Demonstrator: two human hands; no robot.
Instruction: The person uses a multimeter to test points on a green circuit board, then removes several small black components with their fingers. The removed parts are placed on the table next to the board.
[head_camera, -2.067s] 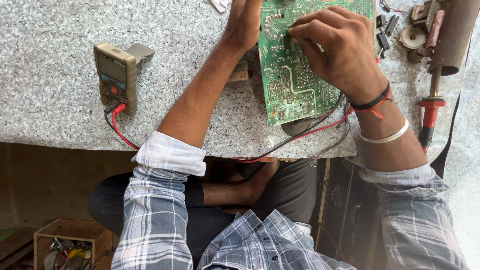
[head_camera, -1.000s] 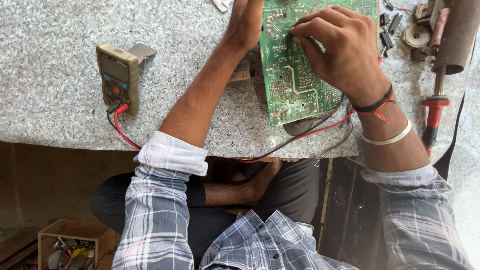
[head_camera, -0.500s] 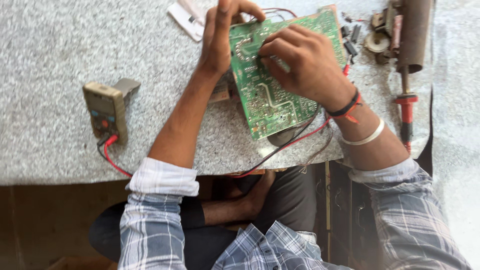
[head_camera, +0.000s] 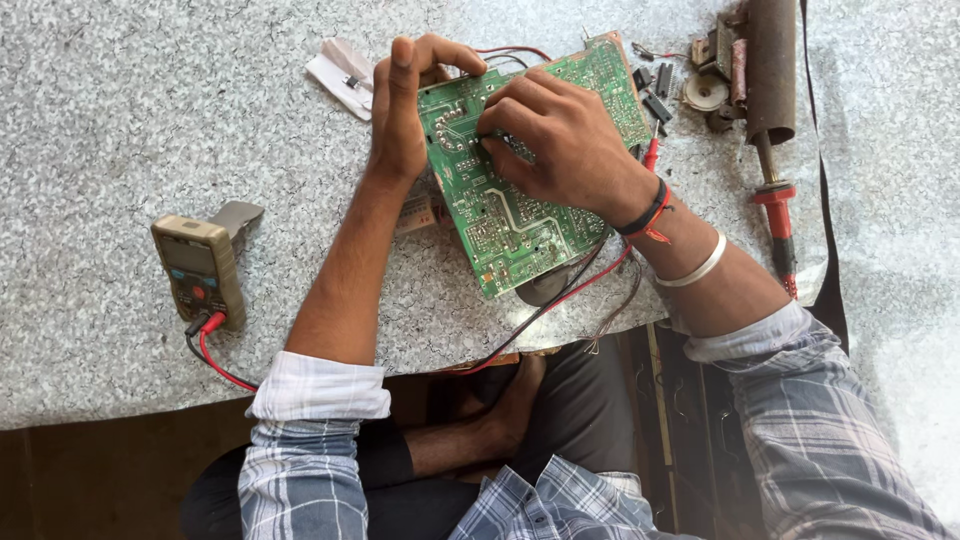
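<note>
A green circuit board (head_camera: 515, 215) lies tilted on the speckled grey table (head_camera: 150, 120), solder side up. My left hand (head_camera: 405, 105) grips its far left edge, fingers curled over the top. My right hand (head_camera: 555, 140) rests on the board's middle, fingertips pinched together on a small dark part or probe tip that I cannot make out. Red and black leads (head_camera: 560, 300) run from under the board toward the table's front edge. A tan multimeter (head_camera: 198, 270) stands to the left, with red and black leads plugged in.
A soldering iron (head_camera: 775, 150) with a brown barrel and red handle lies at the right, beside small metal parts (head_camera: 705, 90). A white paper scrap (head_camera: 345, 75) lies behind my left hand. Several dark components (head_camera: 655, 90) sit by the board's far corner.
The view has shifted, so the board and hands sit lower and more to the left in frame. Both hands keep their hold on the board; the multimeter has not moved on the table.
</note>
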